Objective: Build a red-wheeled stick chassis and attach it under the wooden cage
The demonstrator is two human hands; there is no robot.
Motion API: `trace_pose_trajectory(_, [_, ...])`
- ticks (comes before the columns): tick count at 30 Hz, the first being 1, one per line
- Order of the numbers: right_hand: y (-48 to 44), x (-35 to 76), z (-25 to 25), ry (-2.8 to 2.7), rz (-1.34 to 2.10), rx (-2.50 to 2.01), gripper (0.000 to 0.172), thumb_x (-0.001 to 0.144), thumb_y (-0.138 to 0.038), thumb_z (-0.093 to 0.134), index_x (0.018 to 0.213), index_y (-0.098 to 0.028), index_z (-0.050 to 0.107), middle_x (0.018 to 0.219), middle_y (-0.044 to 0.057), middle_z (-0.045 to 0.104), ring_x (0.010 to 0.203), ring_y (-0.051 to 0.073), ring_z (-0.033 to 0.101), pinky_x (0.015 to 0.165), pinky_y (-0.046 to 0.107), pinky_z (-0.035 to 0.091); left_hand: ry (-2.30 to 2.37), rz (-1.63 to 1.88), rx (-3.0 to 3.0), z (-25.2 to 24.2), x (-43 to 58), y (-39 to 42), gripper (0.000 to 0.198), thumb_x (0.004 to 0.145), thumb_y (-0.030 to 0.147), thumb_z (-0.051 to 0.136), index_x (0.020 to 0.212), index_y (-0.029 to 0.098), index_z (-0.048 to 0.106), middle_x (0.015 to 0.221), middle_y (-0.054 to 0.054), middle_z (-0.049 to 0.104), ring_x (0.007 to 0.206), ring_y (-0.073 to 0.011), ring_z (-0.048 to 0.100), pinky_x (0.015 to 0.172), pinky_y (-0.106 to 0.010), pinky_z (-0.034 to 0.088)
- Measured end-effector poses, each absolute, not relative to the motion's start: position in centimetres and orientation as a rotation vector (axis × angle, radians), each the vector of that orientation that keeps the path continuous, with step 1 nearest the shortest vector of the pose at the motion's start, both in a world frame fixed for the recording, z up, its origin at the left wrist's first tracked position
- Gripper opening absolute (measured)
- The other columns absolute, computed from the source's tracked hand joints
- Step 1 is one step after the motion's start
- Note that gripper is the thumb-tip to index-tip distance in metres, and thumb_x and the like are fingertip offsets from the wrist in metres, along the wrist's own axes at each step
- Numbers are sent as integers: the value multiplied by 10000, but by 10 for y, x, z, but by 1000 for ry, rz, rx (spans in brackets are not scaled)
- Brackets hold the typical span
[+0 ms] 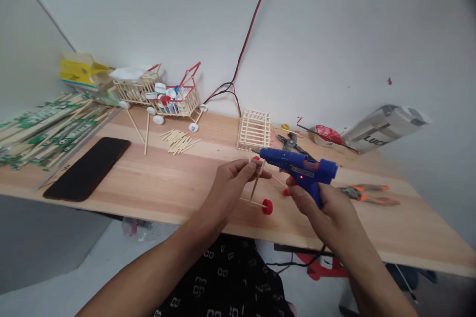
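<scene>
My right hand (325,208) grips a blue hot glue gun (290,160) with its red light lit and its nozzle pointing left. Fingers of my left hand (238,176) pinch a thin wooden stick (256,185), just below the nozzle. Under that hand is a stick axle with a red bottle cap (267,207) as a wheel; more red caps show behind the fingers and near the glue gun. Part of this frame is hidden by my left hand. Behind it stands a small slatted stick basket (255,129).
Two stick carts, one holding bottle caps (174,99), stand at the back left. Short cut sticks (180,141), a black phone (87,168) and bundled chopsticks (55,129) lie left. Orange-handled pliers (368,194), black pliers (292,142) and a grey-white bag (386,126) are right.
</scene>
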State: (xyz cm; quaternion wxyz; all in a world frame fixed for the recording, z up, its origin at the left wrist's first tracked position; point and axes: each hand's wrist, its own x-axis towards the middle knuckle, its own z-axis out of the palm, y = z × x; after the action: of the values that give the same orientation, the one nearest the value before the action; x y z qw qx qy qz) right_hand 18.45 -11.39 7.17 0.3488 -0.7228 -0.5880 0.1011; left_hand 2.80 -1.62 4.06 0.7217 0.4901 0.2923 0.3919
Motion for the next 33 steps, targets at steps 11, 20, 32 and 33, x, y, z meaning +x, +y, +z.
trace_pose_trajectory(11, [-114,184,69,-1543,255,-1867,328,894,-479,488,873,-192,645,648,16,620,574,162,558,529,264,434,644,893,1071,43,27,-18,273,874,382,598,734,157,667,776,-55,708,818,-174,658,875,-329,464])
trace_pose_trajectory(20, [-115,185,69,-1558,218,-1871,303,901,-459,486,817,-196,611,617,-2,575,538,146,510,495,257,381,614,908,1056,39,28,-19,254,881,361,603,759,164,705,770,-48,705,820,-163,652,895,-326,465])
trace_pose_trajectory(32, [-118,187,69,-1592,153,-1873,305,897,-469,485,776,-209,590,559,-15,516,506,148,478,468,261,355,643,893,1081,40,28,-18,263,882,362,597,739,168,702,824,-76,731,835,-177,660,902,-346,464])
trace_pose_trajectory(33, [-118,187,69,-1595,149,-1870,308,899,-472,483,783,-209,593,558,-16,515,501,147,471,465,262,350,642,892,1080,40,27,-18,261,884,364,595,750,168,704,833,-78,733,832,-178,660,903,-350,466])
